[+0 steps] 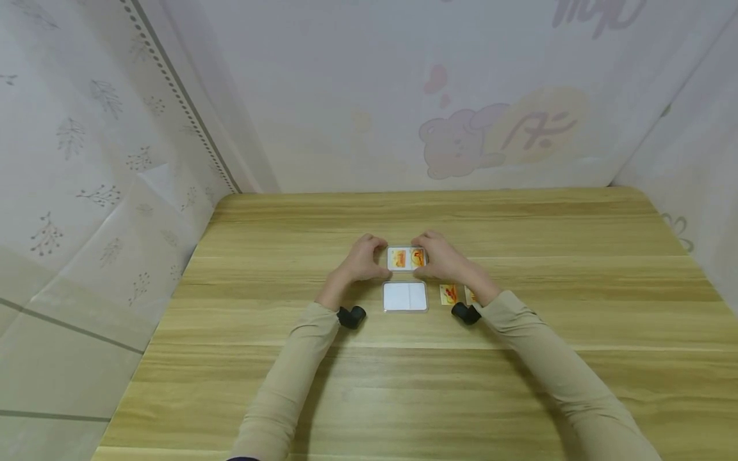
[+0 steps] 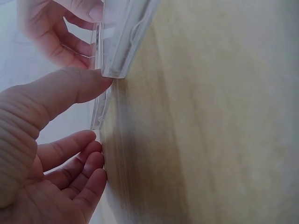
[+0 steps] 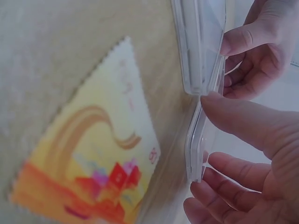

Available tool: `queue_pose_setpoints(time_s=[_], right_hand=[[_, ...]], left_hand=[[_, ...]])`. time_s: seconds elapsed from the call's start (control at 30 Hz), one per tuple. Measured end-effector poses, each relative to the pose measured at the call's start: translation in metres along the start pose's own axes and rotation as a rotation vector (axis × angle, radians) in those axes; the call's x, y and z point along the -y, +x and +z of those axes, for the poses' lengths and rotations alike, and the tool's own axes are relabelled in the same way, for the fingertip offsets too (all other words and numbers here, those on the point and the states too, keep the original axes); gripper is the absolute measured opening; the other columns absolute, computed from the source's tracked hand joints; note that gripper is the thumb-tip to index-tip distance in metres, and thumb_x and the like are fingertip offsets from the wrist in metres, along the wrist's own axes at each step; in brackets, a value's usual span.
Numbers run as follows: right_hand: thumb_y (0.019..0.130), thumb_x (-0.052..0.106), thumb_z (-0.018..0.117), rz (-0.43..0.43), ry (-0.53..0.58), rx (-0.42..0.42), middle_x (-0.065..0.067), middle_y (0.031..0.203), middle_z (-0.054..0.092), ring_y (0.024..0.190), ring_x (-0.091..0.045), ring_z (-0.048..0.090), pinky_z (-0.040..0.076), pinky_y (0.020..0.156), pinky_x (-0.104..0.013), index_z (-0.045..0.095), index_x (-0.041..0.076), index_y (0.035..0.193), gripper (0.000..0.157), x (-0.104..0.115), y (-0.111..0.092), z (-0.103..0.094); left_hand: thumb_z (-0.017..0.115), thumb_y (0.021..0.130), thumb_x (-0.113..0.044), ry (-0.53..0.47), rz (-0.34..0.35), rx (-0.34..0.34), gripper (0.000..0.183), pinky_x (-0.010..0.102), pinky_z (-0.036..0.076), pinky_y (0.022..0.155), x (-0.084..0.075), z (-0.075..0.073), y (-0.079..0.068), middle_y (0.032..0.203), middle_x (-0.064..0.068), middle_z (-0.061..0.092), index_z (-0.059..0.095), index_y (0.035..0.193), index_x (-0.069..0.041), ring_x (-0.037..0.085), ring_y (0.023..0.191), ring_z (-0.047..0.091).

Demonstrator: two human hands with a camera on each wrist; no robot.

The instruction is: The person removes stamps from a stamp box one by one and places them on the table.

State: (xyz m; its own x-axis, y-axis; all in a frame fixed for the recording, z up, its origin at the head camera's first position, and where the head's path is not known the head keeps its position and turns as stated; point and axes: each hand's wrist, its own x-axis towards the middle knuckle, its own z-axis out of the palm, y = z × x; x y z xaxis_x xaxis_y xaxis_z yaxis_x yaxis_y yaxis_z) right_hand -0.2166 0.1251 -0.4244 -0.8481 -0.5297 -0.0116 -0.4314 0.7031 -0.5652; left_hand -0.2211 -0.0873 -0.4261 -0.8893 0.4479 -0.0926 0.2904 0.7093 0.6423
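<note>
A clear stamp case (image 1: 409, 259) with two orange-and-yellow stamps under its cover lies on the table between both hands. My left hand (image 1: 363, 258) grips its left end, thumb at the near edge and fingers at the far edge. At the opposite end my right hand (image 1: 441, 258) holds it likewise, its fingertips overlapping the corners in the head view. Just nearer lies a second clear case (image 1: 405, 296) with a white insert and a dividing line. Both transparent rims show edge-on in the wrist views, with the left thumb (image 2: 79, 86) between the cases.
To the right of the nearer case lies a loose stamp (image 1: 448, 294) with perforated edges. Beside it another stamp (image 1: 469, 296) is partly hidden by the right wrist. Black wrist cameras (image 1: 352, 317) hang below both wrists. The wooden table (image 1: 403, 397) ends at a curtain (image 1: 323, 96) behind.
</note>
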Motion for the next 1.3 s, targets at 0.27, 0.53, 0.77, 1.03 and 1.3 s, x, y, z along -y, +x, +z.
queue_pose_setpoints(time_s=[0.27, 0.53, 0.77, 1.03, 1.3], right_hand=[[0.073, 0.010, 0.078, -0.001, -0.024, 0.004, -0.022, 0.116, 0.050, 0.101, -0.030, 0.048, 0.045, 0.088, -0.040, 0.054, -0.010, 0.121, 0.057, 0.0006, 0.0022, -0.0005], [0.072, 0.011, 0.078, -0.001, -0.014, 0.011, -0.021, 0.114, 0.051, 0.099, -0.029, 0.048, 0.044, 0.087, -0.040, 0.054, -0.011, 0.120, 0.057, -0.0015, 0.0043, -0.0010], [0.071, 0.012, 0.078, 0.012, -0.005, 0.012, -0.020, 0.116, 0.050, 0.099, -0.029, 0.048, 0.044, 0.086, -0.039, 0.054, -0.010, 0.120, 0.058, -0.0019, 0.0050, -0.0011], [0.071, 0.012, 0.077, -0.004, -0.010, 0.008, -0.020, 0.115, 0.051, 0.098, -0.028, 0.048, 0.044, 0.086, -0.039, 0.055, -0.010, 0.119, 0.058, -0.0028, 0.0052, -0.0023], [0.070, 0.013, 0.077, -0.013, 0.006, -0.002, -0.019, 0.115, 0.051, 0.098, -0.027, 0.047, 0.044, 0.085, -0.039, 0.053, -0.011, 0.122, 0.062, -0.0043, 0.0048, -0.0033]], left_hand=[[0.078, 0.070, -0.013, 0.006, -0.003, -0.007, 0.064, 0.039, 0.037, 0.099, -0.0013, -0.0002, -0.0001, 0.119, 0.017, 0.050, 0.052, 0.125, 0.007, 0.030, 0.112, 0.044], [0.079, 0.071, -0.013, 0.003, -0.010, -0.001, 0.064, 0.038, 0.036, 0.100, -0.0004, 0.0005, 0.0005, 0.120, 0.016, 0.049, 0.052, 0.126, 0.006, 0.030, 0.113, 0.044], [0.079, 0.071, -0.014, 0.017, -0.017, -0.002, 0.065, 0.038, 0.036, 0.101, -0.0004, 0.0000, 0.0017, 0.120, 0.016, 0.049, 0.052, 0.126, 0.006, 0.030, 0.114, 0.044], [0.079, 0.071, -0.013, 0.026, -0.012, -0.009, 0.063, 0.037, 0.037, 0.100, -0.0016, -0.0005, 0.0020, 0.119, 0.016, 0.050, 0.052, 0.125, 0.006, 0.029, 0.112, 0.045], [0.079, 0.071, -0.013, 0.019, -0.032, 0.000, 0.063, 0.036, 0.037, 0.100, -0.0028, -0.0001, 0.0012, 0.119, 0.015, 0.050, 0.052, 0.125, 0.006, 0.028, 0.112, 0.045]])
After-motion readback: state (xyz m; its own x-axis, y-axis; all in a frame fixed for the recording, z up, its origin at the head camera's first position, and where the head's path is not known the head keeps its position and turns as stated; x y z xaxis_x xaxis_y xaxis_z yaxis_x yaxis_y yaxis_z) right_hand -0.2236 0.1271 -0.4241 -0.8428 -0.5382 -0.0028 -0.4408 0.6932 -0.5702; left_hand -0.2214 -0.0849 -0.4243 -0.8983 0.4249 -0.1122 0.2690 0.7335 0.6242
